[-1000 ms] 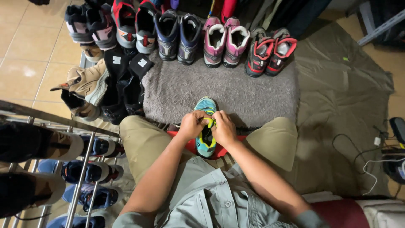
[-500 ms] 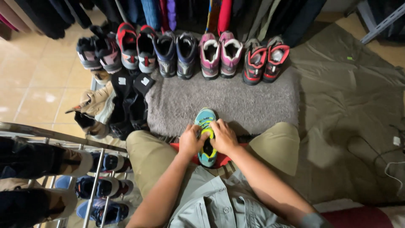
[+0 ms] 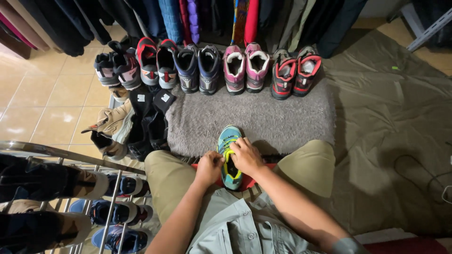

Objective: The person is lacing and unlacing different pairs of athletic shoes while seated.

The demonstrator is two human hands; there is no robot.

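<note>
- The teal low-cut sports shoe with bright yellow-green laces point(image 3: 229, 157) lies toe-away between the person's knees, its toe on the near edge of the grey shaggy rug point(image 3: 282, 122) and its heel over something red in the lap.
- The left hand point(image 3: 209, 168) sits against the shoe's left side, fingers curled together at the laces; the right hand point(image 3: 246, 156) lies over the tongue area, its fingers point(image 3: 234, 146) bent down and pinched on the yellow-green lacing.
- To do this lacing work well, I judge it best that one hand pins the shoe flat while the other draws the lace evenly, so both sides tighten alike and the shoe does not roll off the lap.
- Keeping the wrists low and the toe propped on the rug should give a steady base.
- Hidden: the lace ends and any knot are under the right hand, so whether a bow is formed cannot be told.
- The red thing beneath the heel shows only as slivers; its kind is unclear.
- The row of paired trainers point(image 3: 207, 66) along the rug's far edge stands under hanging clothes point(image 3: 188, 19), whose tops are cut off.
- The metal shoe rack point(image 3: 113, 202) at lower left is partly out of frame, and the dark boots on it are hard to make out.
- A dark cable point(image 3: 414, 171) on the olive floor sheet point(image 3: 386, 108) runs off the right edge.
</note>
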